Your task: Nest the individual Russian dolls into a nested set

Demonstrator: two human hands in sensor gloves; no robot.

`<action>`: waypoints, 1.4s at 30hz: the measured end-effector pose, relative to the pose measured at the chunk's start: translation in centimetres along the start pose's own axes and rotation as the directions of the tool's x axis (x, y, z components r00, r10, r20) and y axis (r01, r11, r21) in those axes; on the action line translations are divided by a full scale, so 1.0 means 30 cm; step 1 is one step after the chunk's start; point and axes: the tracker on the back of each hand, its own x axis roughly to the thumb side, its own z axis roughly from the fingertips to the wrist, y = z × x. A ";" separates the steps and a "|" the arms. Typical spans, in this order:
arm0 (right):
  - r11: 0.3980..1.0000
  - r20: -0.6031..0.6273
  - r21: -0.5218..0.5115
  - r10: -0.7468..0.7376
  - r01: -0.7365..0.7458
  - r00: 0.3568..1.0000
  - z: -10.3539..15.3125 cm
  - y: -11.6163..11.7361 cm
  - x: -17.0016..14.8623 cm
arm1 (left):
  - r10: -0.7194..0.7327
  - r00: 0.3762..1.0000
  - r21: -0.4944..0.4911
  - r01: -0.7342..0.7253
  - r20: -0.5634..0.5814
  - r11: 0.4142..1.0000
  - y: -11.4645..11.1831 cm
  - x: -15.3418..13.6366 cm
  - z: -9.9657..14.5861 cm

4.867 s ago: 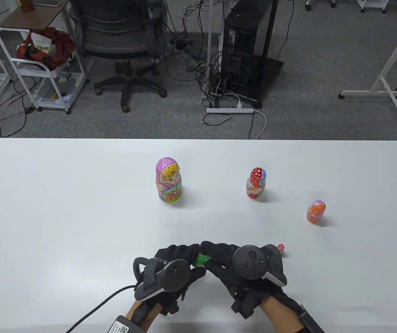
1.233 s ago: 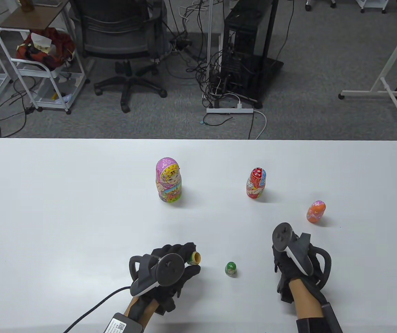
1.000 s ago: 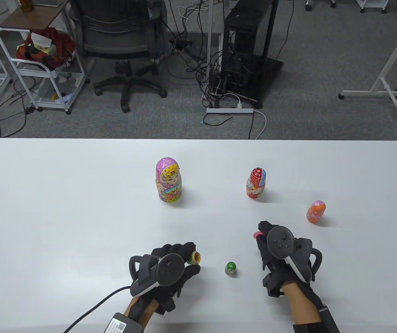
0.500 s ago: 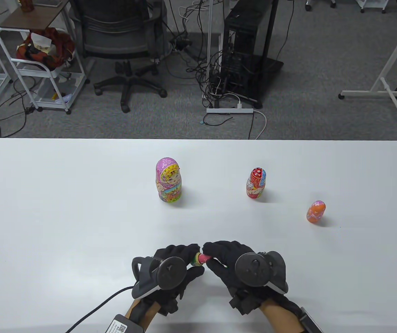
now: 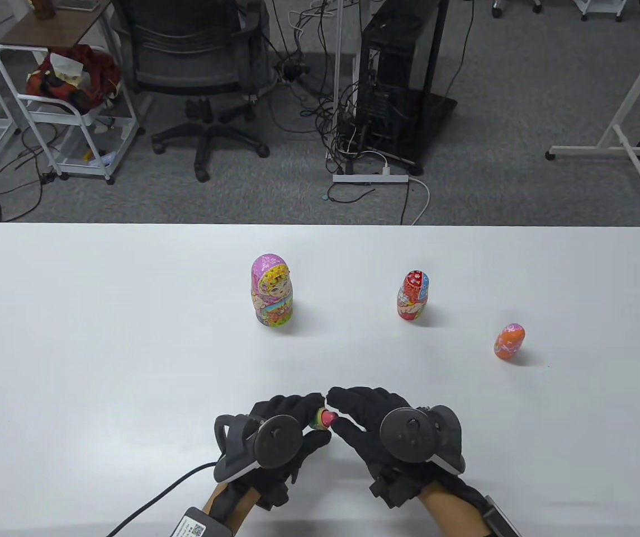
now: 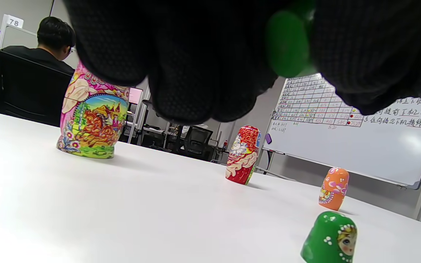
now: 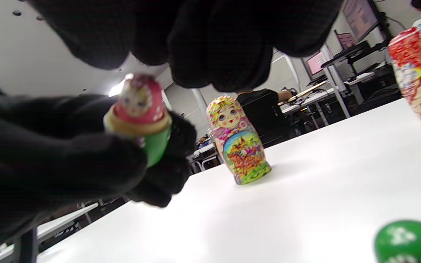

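Seating the tiny pink doll (image 7: 137,100) squarely into the green bottom half (image 7: 156,145): worth keeping that cup upright and steady, pressing straight down until nothing but the head stands above the pale rim, then fetching the green top half (image 6: 330,238) to cap it. Held in the left hand (image 5: 275,436), fingers curled round the green cup, near the table's front edge. Right hand (image 5: 375,425) just beside, fingertips (image 5: 337,398) hovering over the pink doll; loosely bent and seemingly no longer pinching it, though hard to be sure from above. Pink doll sitting in the cup's mouth, upper body still proud of the rim. Green top half standing alone on the table (image 5: 129,335), hidden under the right hand from above. Farther back, closed and untouched: large pink doll (image 5: 271,291), red doll (image 5: 412,295), orange doll (image 5: 509,340), well apart from each other; contents not visible. Risk, by judgement: a tilted cup letting the small doll tip out.
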 end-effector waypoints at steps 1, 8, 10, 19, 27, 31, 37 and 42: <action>1.000 -0.031 0.006 0.013 -0.013 0.999 -0.002 0.001 -0.012 | -0.001 1.000 0.000 0.001 -0.005 1.000 0.000 -0.005 0.000; 0.836 -0.162 0.423 0.450 -0.350 0.878 -0.014 0.114 -0.108 | -0.004 1.000 -0.008 0.004 -0.024 1.000 -0.002 -0.019 -0.002; 0.809 -0.165 0.455 0.487 -0.372 0.858 -0.014 0.136 -0.125 | -0.006 1.000 -0.010 0.005 -0.026 1.000 -0.001 -0.020 -0.003; 0.769 -0.182 0.546 0.498 -0.334 0.848 -0.014 0.170 -0.156 | -0.016 1.000 -0.031 0.015 -0.024 0.999 -0.002 -0.019 -0.005; 0.777 -0.170 0.519 0.503 -0.357 0.847 -0.018 0.160 -0.145 | -0.012 1.000 -0.038 0.011 -0.026 0.999 -0.005 -0.020 -0.006; 0.830 -0.192 0.445 0.455 -0.336 0.869 -0.023 0.115 -0.133 | -0.017 0.999 -0.040 0.016 -0.028 0.999 -0.004 -0.020 -0.007; 0.955 -0.187 0.245 0.217 -0.169 0.958 -0.023 0.036 -0.102 | -0.018 0.999 -0.047 0.016 -0.040 0.999 -0.006 -0.026 -0.008; 0.993 -0.075 0.116 -0.026 0.035 0.997 -0.018 -0.003 -0.058 | -0.018 0.999 -0.049 0.016 -0.043 0.999 -0.006 -0.027 -0.008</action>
